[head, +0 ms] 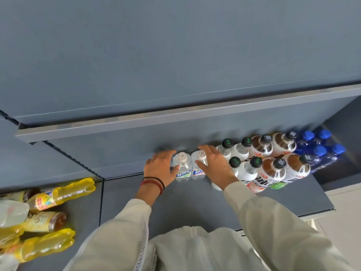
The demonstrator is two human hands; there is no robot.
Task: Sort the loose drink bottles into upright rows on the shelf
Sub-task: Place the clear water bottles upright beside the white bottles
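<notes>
At 8 o'clock on the shelf (195, 204) we find the loose heap. Two yellow bottles (72, 189) lie on their sides, long axes running 8 to 2 o'clock, lobed bases toward 2 o'clock. They are translucent yellow with printed labels. Between them a brown bottle (46, 222) lies flat, its axis near 9 to 3 o'clock and its dark base toward 3 o'clock. A crumpled clear bottle (11, 212) rests on the heap at 9 o'clock; we cannot tell which way it points.

At centre, the left hand (161, 169) grips the left clear bottle (182, 169), thumb on the front and fingers reaching round its 10 o'clock side. Red and black wristbands (154, 183) circle that wrist. The right clear bottle (196, 171) touches its neighbour at 3 o'clock. The right hand (214, 167) grips it, thumb on the front, fingers over the back. Both bottles stand upright, long axes vertical, white caps up, blue-and-green labels facing us.

At 3 o'clock of the right hand stand upright rows: four white bottles (248, 170) with black caps, then four brown-and-white bottles (273, 173) with black caps, then blue bottles (317, 152) with blue caps.
</notes>
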